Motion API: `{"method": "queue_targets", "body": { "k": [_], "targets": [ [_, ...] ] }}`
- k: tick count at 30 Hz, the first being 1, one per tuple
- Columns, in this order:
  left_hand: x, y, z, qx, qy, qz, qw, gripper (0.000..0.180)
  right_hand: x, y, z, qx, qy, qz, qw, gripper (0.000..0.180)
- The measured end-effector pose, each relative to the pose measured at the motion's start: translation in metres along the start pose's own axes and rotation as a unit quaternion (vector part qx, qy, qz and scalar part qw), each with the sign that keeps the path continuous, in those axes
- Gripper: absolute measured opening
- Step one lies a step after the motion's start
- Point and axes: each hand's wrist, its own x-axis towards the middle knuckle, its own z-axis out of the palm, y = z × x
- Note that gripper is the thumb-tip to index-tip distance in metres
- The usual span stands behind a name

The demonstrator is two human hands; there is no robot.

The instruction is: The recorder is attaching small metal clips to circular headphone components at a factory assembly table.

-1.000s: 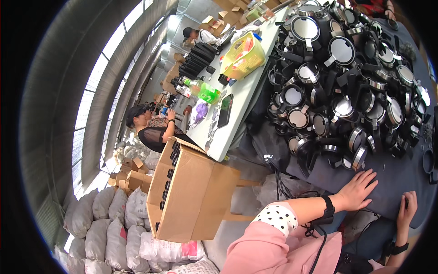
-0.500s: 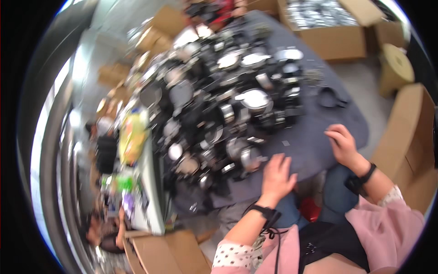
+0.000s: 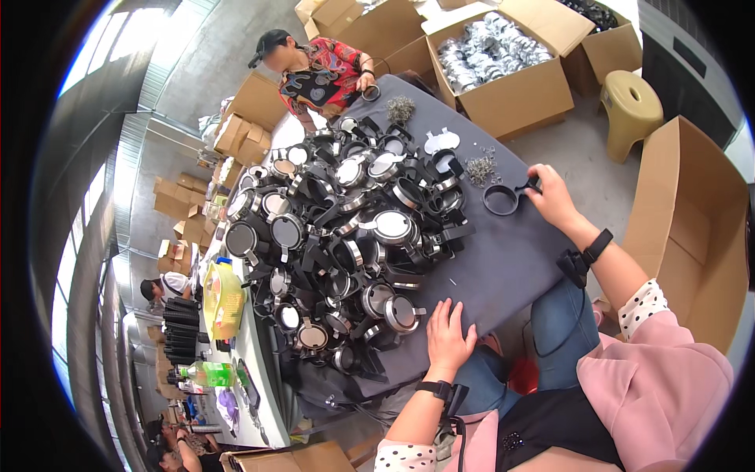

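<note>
Now right hand [image 3: 552,197] fingers pinch black ring [image 3: 501,200]; left hand [image 3: 448,338] flat, empty; brown carton [image 3: 515,98] beyond, seemingly unlabelled.

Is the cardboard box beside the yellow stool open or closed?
Open: the cardboard box has its flaps spread, showing silver parts inside, left of the yellow stool.

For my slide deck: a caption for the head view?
Right hand grips a black ring; left hand rests on the grey table.
</note>
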Motion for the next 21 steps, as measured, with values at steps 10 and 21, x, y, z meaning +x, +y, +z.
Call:
{"method": "queue_targets", "body": {
  "k": [10, 21],
  "targets": [
    [0.047, 0.057, -0.018, -0.203, 0.063, -0.024, 0.977, 0.101, -0.048, -0.047, -0.01, 0.339, -0.209, 0.25, 0.882, 0.007],
    [0.063, 0.05, -0.05, -0.531, 0.088, -0.116, 0.835, 0.077, 0.094, -0.055, 0.029, 0.124, -0.197, -0.072, 0.97, 0.015]
  ]
}}
